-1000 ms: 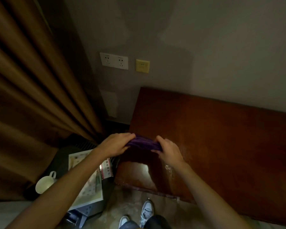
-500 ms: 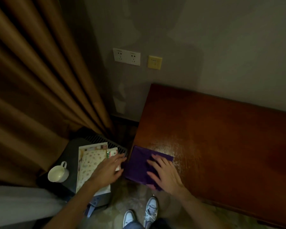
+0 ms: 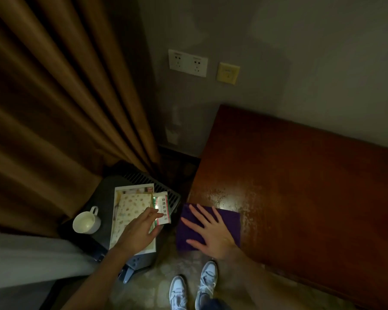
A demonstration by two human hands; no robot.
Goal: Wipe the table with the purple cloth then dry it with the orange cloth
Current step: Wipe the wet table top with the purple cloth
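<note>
- Leftmost I count one brown curtain (image 3: 61, 104), hanging in folds down to a low dark stand (image 3: 99, 198).
- On that stand I see one white cup (image 3: 86, 222), one pale patterned booklet (image 3: 130, 206) and one small white box (image 3: 162, 208) with printed characters, the box lying at the booklet's right edge.
- My left hand (image 3: 139, 233) hovers over the booklet, fingers loosely extended and grasping nothing; its fingertips sit just beside the small box, and I cannot tell whether they touch it.
- On the wall (image 3: 300, 52) I count two white sockets (image 3: 188, 63) side by side and one yellow plate (image 3: 227, 73) to their right.
- One purple cloth (image 3: 230, 222) lies flat at the near left corner of the table (image 3: 311, 186), reaching its left and near edges.
- My right hand (image 3: 211, 233) presses it, palm down, fingers spread straight, nothing clenched.
- Two white shoes (image 3: 193, 285) stand on the floor below.
- Right of the cloth the table runs bare and glossy to the frame edge.
</note>
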